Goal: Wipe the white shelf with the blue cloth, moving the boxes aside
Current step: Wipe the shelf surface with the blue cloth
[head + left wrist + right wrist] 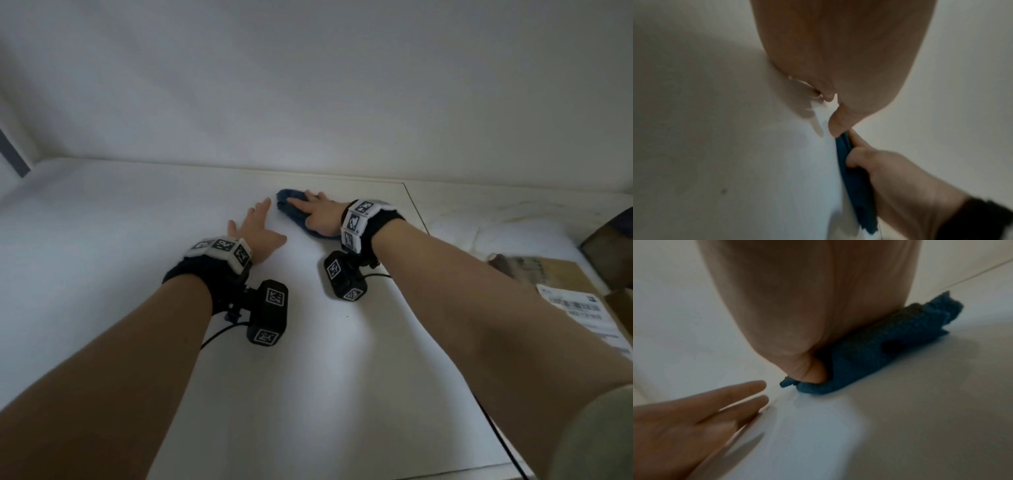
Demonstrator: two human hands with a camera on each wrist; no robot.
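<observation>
Right hand (322, 217) presses blue cloth (291, 205) flat-fingered on shelf (137, 222); left hand (257, 229) lies open.

Both bare forearms reach forward, each with a black wrist strap. The left hand (255, 230) lies flat, fingers straight and spread, thumb out to the side. The right hand (320, 216) presses palm-down, fingers extended, just beside the left fingertips.
</observation>
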